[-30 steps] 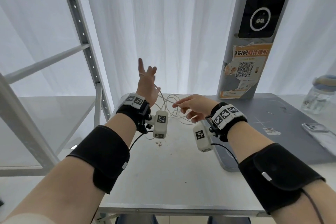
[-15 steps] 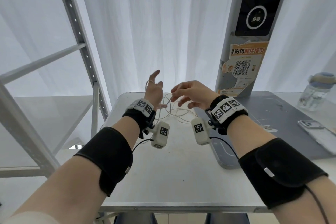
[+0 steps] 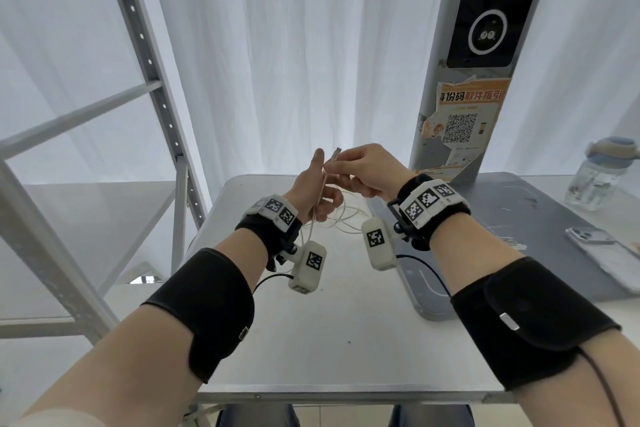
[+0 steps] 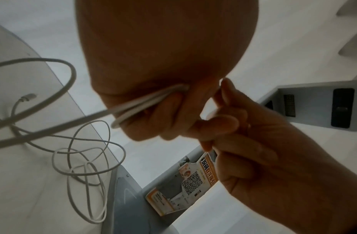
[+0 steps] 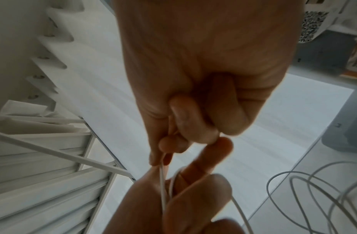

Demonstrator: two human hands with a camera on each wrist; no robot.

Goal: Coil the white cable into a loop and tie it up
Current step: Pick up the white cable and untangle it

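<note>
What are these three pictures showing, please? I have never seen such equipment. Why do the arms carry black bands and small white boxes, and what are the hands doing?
No machine here: a person works with bare hands, filmed by three cameras. The wide picture comes from a head camera; the two close ones come from the small white camera boxes strapped at each wrist. The left hand grips strands of the thin white cable. The right hand pinches the cable near its plug end with its fingers. The rest of the cable lies in loose loops on the white metal table. A clear water bottle and a phone lie at the right.
</note>
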